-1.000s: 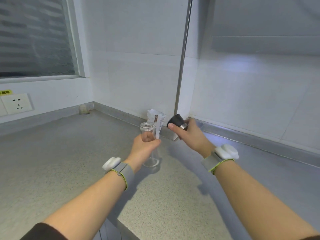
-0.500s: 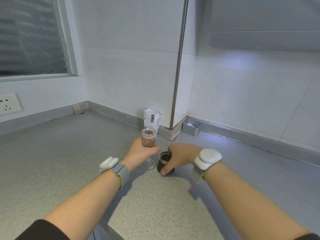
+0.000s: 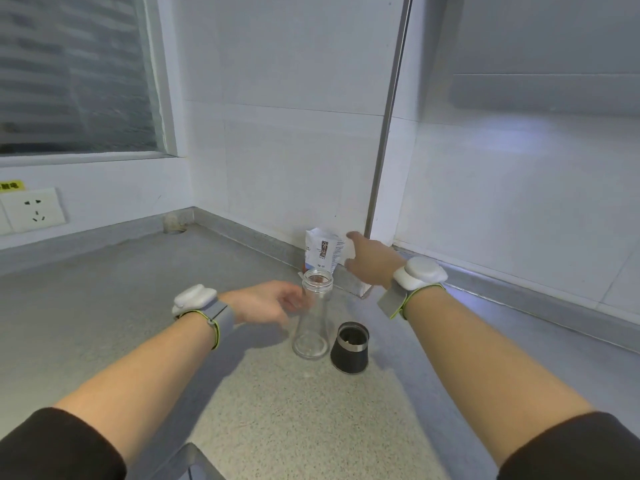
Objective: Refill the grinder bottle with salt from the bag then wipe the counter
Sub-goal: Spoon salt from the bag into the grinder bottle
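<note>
The glass grinder bottle (image 3: 312, 320) stands upright on the counter (image 3: 104, 306) with its top open. The black grinder cap (image 3: 349, 353) sits upside down just beside it, on its right. Behind them the salt bag (image 3: 321, 254) leans in the corner of the wall.

Half a second ago our left hand gripped the bottle's neck. Now the left hand (image 3: 265, 302) is blurry, with loose fingers just beside the neck. We cannot tell if it touches the glass. Back then our right hand was on the cap. Now the right hand (image 3: 372, 261) has left the cap and reaches to the bag. Its finger and thumb are spread wide at the bag's right edge, not closed on it.

The bag has a dark label with writing too small to read. Far left on the wall is a white socket (image 3: 34, 209). The words on the yellow sticker (image 3: 10, 185) above it are blurred.
</note>
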